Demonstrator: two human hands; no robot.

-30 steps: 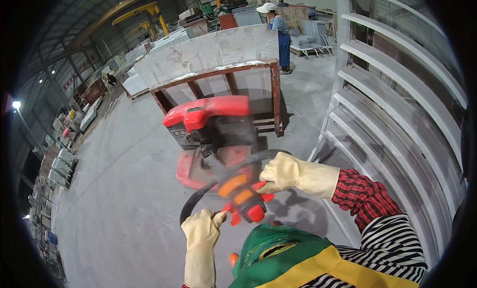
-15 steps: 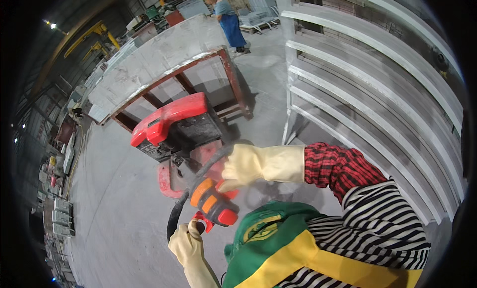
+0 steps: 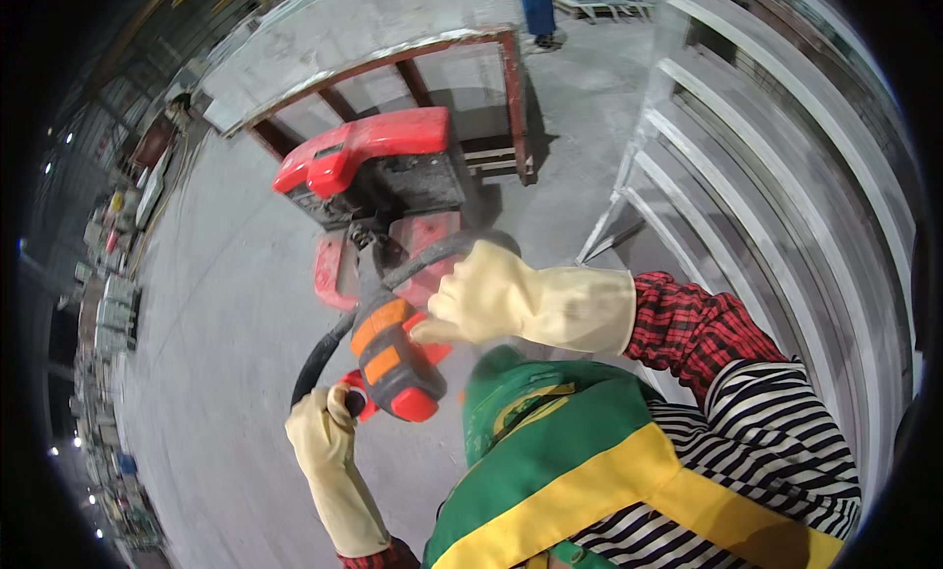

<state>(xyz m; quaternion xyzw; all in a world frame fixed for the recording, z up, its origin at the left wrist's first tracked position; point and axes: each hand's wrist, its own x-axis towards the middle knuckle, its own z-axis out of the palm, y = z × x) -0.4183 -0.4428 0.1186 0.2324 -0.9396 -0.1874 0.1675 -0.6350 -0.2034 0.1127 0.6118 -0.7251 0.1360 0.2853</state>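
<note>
Both my hands, in cream rubber gloves, hold the tiller handle point(image 3: 391, 358) of a red electric pallet truck point(image 3: 383, 142). The handle's head is grey and orange with a red end, and a black loop guard point(image 3: 319, 358) curves around it. My left hand point(image 3: 322, 424) closes on the near left grip, beside a red lever and a round black knob. Over the far right side of the handle, my right hand point(image 3: 479, 292) is wrapped, its thumb by another red lever. The truck's red cover stands beyond the handle; its forks are hidden.
Behind the truck stands a dark red metal frame point(image 3: 516, 108) with large pale slabs point(image 3: 324, 44) leaning along it. A white slatted metal rack point(image 3: 688, 166) rises at the right. A person in blue point(image 3: 537, 9) stands at the back. Stacked materials point(image 3: 118, 299) line the far left.
My hands and the handle have shifted left in the picture, still gripping. The truck and red frame sit higher in view, and the person at the back is now mostly cut off.
</note>
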